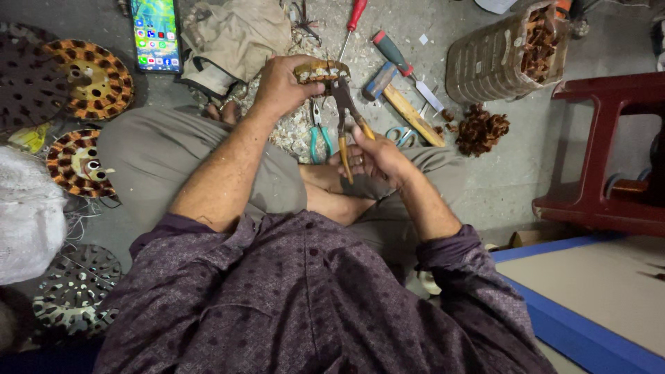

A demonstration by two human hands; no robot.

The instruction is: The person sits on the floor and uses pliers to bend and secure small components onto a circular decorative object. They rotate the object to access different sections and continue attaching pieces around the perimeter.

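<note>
Copper-brown winding wire on a small ring-shaped motor stator (pixel 321 71) is seen at the upper centre, above the crossed legs of a seated person. The stator is clasped by the left hand (pixel 280 86), fingers wrapped around its rim, the laminated metal edge turned outward. Yellow-handled steel pliers (pixel 348 125) are gripped by the right hand (pixel 377 156), closed around both handles; the dark jaws are set against the underside of the stator, touching it. Whether wire is pinched between the jaws cannot be told.

Grey concrete floor (pixel 512 166) carries the rest. Pale flaky scraps are heaped just beyond the hands. Teal-handled pliers (pixel 318 135) lie beside that heap, partly hidden. A wooden-handled hammer (pixel 405 104) and a red-handled screwdriver (pixel 352 24) lie further out. A ribbed clear plastic jar (pixel 502 55), on its side, holds curled brown wire; a loose tuft of the same wire (pixel 481 130) lies near its mouth. Round wound stators (pixel 90 79), striped orange and black, rest at the left, near a lit smartphone (pixel 156 34).
</note>
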